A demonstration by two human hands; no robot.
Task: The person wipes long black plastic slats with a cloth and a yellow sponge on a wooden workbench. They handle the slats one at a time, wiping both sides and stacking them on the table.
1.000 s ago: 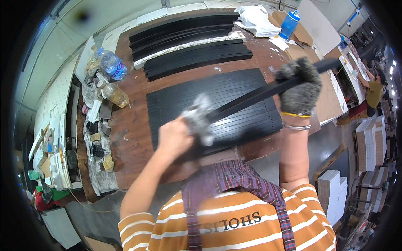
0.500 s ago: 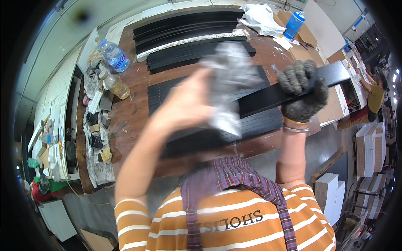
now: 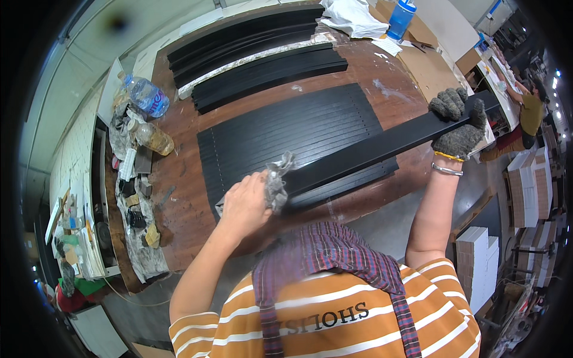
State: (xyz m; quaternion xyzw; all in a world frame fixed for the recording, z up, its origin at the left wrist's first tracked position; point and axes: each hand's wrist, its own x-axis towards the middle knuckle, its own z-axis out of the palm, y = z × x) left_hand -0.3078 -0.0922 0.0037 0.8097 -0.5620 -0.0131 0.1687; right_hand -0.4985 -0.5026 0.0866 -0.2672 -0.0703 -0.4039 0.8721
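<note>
A long black slat (image 3: 370, 148) slants across the front of the table, its right end higher in the picture. My right hand (image 3: 456, 128), in a grey knit glove, is closed round it near that end. My bare left hand (image 3: 243, 201) grips a crumpled grey rag (image 3: 277, 182), pressed against the slat's left end. The rag and fingers hide that end. Below the slat lies a flat panel of black slats (image 3: 268, 134) set side by side on the brown table (image 3: 185, 203).
Stacked black strips (image 3: 250, 42) lie at the back, with another bundle (image 3: 271, 77) before them. A clear bottle (image 3: 148, 96) and a jar of yellowish liquid (image 3: 152, 138) stand left. A blue bottle (image 3: 401, 19) and white cloth (image 3: 355, 18) sit back right. A person (image 3: 528, 116) works far right.
My left hand has moved down and left with the rag, from mid-slat to the slat's left end. My right hand has shifted slightly right with the slat.
</note>
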